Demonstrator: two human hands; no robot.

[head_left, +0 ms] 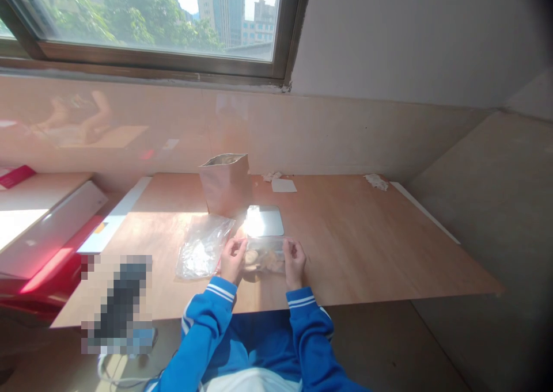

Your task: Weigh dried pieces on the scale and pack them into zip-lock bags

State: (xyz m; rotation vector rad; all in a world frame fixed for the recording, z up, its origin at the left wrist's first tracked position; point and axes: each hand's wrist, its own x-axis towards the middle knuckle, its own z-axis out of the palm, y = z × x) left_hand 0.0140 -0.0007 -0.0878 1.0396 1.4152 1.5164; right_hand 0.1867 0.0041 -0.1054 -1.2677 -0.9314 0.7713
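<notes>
Between my two hands is a clear plastic bag [264,261] with several pale tan, flat pieces inside; their exact kind is hard to make out. My left hand [234,261] pinches the bag's upper left corner. At the upper right corner, the fingers of my right hand [295,262] close on the same bag. Just beyond it lies a flat, shiny, silver-white square plate, perhaps a small scale [264,221]. A pile of clear plastic bags [204,248] rests left of my left hand. Behind that stands a brown paper bag [227,186], its top open.
White paper [284,186] and crumpled tissue [377,182] lie along the table's far side. At the left front, a dark object [121,300] is blurred by pixelation. A red chair [52,282] stands left of the wooden table [367,248]. The wall and window are behind.
</notes>
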